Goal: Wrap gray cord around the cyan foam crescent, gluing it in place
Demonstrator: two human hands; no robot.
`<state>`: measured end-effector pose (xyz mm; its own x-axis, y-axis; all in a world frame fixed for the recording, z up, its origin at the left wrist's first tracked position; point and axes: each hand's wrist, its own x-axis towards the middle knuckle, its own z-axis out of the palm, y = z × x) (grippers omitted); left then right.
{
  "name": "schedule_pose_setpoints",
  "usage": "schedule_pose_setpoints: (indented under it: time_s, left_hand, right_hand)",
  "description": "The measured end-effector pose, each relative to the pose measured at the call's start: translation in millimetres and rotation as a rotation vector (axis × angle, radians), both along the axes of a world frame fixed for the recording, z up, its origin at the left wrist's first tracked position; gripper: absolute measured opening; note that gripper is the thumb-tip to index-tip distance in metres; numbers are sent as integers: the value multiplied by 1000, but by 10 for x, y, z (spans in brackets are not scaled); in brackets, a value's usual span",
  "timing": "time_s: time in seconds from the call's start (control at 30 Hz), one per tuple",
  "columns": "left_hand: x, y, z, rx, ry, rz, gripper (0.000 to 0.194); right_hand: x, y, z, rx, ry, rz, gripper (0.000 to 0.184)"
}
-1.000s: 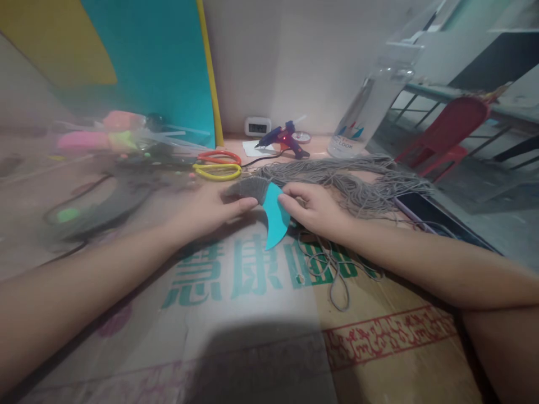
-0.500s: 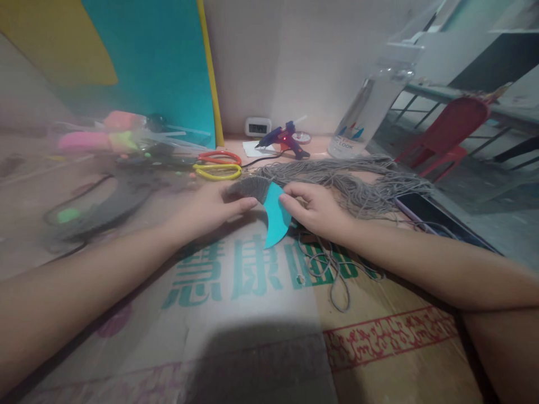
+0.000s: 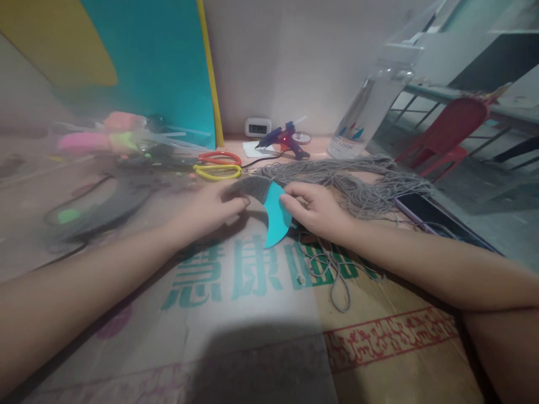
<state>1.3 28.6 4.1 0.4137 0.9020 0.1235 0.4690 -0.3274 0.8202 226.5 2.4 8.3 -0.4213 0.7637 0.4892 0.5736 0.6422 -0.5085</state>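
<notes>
Head view: left hand (image 3: 206, 206)'s thumb just slid back along the grey yarn wrap (image 3: 255, 186), away from the bare blue; I'd say that leaves the right hand (image 3: 315, 209) doing most of the steadying; right grip pinches the blue crescent (image 3: 278, 216), held mid-surface (image 3: 320, 148); left fingers are hidden, so can't tell if that grip's pressed tight; counts: one crescent, one yarn heap (image 3: 362, 180); far edge, one clock (image 3: 258, 128), one glue gun (image 3: 284, 137); far right corner, one bottle (image 3: 357, 120); right edge, one phone (image 3: 435, 216).
</notes>
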Motion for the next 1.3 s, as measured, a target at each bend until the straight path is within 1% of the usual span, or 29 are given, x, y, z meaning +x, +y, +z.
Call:
schedule_pose_setpoints:
  time_s: [0.07, 0.17, 0.27, 0.33, 0.43, 0.6, 0.73, 1.0, 1.17, 1.3]
  left_hand:
    - [1, -5, -5, -18, -9, 30, 18]
    - [-1, -8, -51, -60, -102, 73, 13]
    - [-5, -11, -98, -87, -162, 96, 14]
    - [-7, -15, -102, -107, -144, 85, 19]
    - [-10, -23, -66, -120, -80, 50, 30]
    - [-20, -25, 3, 5, -68, -61, 33]
    - [-35, -19, 12, 52, -28, -12, 39]
    - [-37, -7, -2, 12, 8, 24, 36]
    - [-27, -8, 20, -1, 40, 18, 36]
    - [-19, -8, -2, -12, -7, -6, 36]
  right_hand:
    - [4, -7, 1, 0, 13, -8, 27]
    - [13, -25, 6, 8, 41, -33, 27]
    - [25, -35, 6, 34, 66, -43, 26]
    - [30, -31, 0, 36, 64, -38, 26]
    - [27, -13, -7, 12, 51, -32, 27]
    - [2, 5, -3, -16, 24, -25, 27]
    - [-10, -1, 2, -28, 14, -24, 27]
    - [3, 0, -13, -42, 8, -32, 28]
    - [3, -1, -2, -34, 10, -26, 27]
    - [0, -2, 0, -34, 10, -35, 27]
